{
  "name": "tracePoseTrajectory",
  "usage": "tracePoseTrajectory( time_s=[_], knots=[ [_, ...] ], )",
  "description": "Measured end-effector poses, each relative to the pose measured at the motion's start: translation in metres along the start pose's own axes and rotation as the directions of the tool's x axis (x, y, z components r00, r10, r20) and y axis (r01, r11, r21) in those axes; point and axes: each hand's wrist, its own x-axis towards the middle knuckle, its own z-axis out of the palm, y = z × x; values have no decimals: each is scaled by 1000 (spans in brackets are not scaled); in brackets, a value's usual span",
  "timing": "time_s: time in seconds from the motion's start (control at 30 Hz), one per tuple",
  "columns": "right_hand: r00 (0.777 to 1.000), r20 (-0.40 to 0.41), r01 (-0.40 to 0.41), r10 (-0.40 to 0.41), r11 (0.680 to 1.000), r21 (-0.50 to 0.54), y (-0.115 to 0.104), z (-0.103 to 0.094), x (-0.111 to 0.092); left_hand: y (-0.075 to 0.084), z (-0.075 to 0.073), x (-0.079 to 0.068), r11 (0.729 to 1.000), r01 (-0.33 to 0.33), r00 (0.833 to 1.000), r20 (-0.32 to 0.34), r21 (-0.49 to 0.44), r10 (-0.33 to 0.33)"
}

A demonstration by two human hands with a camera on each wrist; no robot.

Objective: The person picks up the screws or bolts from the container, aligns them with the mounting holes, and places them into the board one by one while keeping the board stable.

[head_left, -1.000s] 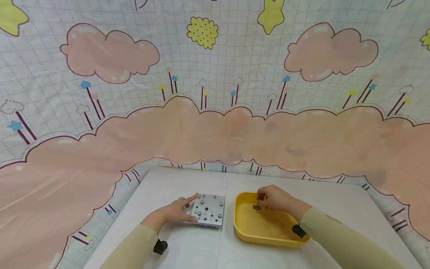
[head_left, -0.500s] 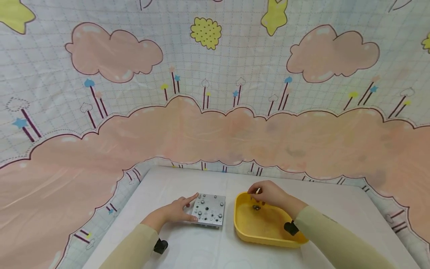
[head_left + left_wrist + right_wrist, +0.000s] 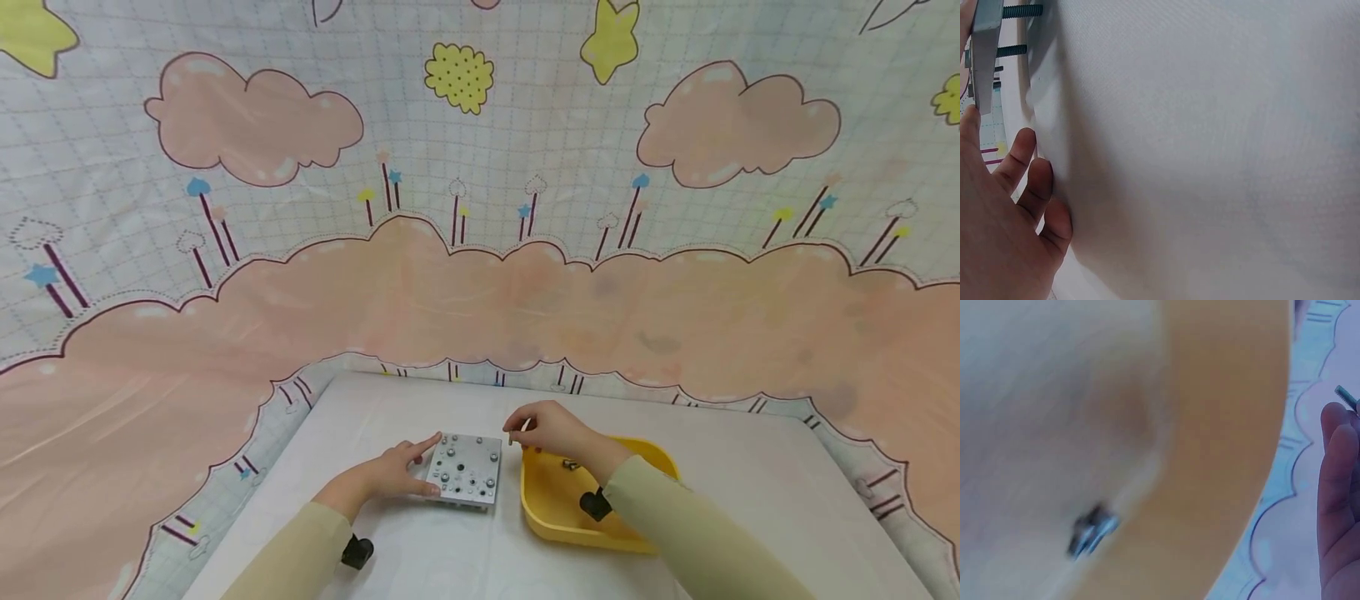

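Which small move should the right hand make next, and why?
I would probably move the right hand a little left, bringing the pinched screw over the metal plate. The screw seems already outside the yellow tray, close to the plate but apart from it. The left hand touches the plate's left side, and some holes on top look unfilled.

Left grip (image 3: 386, 472) spread, right grip (image 3: 553, 428) pinched.
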Motion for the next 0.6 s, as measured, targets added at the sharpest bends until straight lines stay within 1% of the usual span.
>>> tracePoseTrajectory(
  time_s=[0.13,0.33,0.5,0.6],
  knots=[
    [1000,15,15,-15,1000,5,-15,10,13,-2,1,1,1000,7,1000,0,6,-7],
    [999,52,11,-11,1000,6,-35,30,33,-2,1,2,999,30,1000,5,10,-30],
    [996,78,36,-34,999,-37,-45,45,47,-3,0,1,1000,10,1000,10,9,-10],
    [996,86,38,-33,997,-62,-50,51,52,-3,-1,1,1000,2,1000,12,3,-2]
  ],
)
